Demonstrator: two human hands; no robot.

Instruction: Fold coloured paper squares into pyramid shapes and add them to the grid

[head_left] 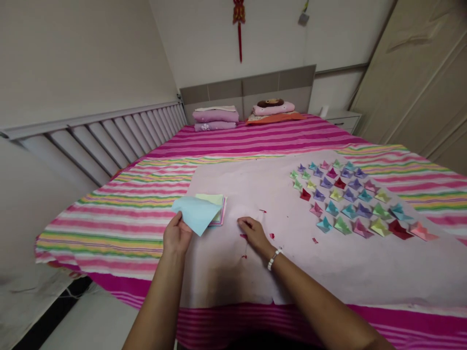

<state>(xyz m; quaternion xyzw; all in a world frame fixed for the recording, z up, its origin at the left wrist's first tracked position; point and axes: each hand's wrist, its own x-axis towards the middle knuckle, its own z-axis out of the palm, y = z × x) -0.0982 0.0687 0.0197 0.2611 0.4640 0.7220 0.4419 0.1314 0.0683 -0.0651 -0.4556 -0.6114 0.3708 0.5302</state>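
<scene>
My left hand [177, 236] pinches a light blue paper square [196, 213] by its near corner and holds it just above a small stack of coloured paper sheets [218, 208]. My right hand [254, 234], with a white bead bracelet at the wrist, rests palm down on the large pale pink sheet [233, 272] that covers the bed; its fingers lie flat with nothing in them. To the right, several folded origami boats [350, 199] in many colours stand in rows on that sheet.
The bed has a pink striped cover [120, 223]. Small red paper scraps [272, 236] lie near my right hand. Folded pink blankets [215, 118] and pillows [274, 111] sit at the headboard. A radiator-like railing [109, 136] runs along the left; a wardrobe [419, 73] stands right.
</scene>
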